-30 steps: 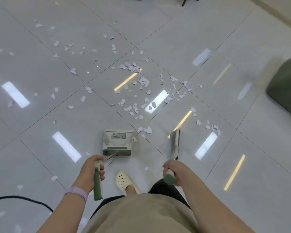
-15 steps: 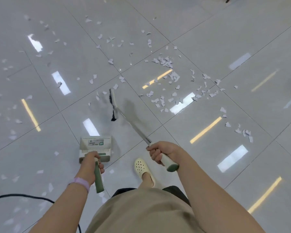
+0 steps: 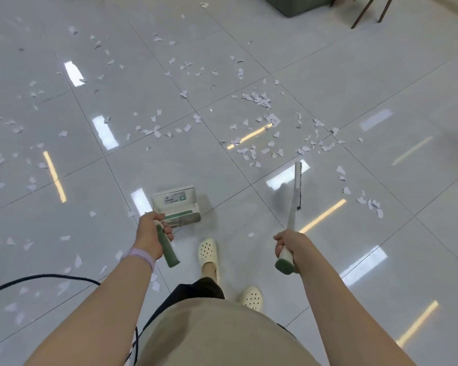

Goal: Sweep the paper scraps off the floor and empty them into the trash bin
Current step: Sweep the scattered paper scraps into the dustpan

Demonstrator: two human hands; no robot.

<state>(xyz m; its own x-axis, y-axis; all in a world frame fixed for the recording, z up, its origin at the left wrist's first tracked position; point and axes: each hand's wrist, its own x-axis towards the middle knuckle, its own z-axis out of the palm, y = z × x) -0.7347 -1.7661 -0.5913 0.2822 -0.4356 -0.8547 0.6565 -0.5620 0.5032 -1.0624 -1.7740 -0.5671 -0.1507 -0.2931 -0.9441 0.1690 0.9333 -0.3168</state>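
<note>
White paper scraps (image 3: 259, 99) lie scattered over the glossy grey tile floor, thickest ahead and to the right, thinner at the left. My left hand (image 3: 151, 233) grips the green handle of a white dustpan (image 3: 176, 204), which rests on the floor in front of my feet. My right hand (image 3: 288, 245) holds the green-ended handle of a broom (image 3: 297, 184); its dark bristle head points forward just right of the dustpan, short of the dense scraps. No trash bin is in view.
A dark cable (image 3: 50, 277) curves over the floor at lower left. A dark green box-like object (image 3: 296, 3) and brown chair legs (image 3: 365, 9) stand at the top right. My feet in cream clogs (image 3: 209, 253) are just behind the dustpan.
The broom has swung from the far left, ahead of the dustpan, to the right side. The view turned, bringing the green object and chair legs in at top right.
</note>
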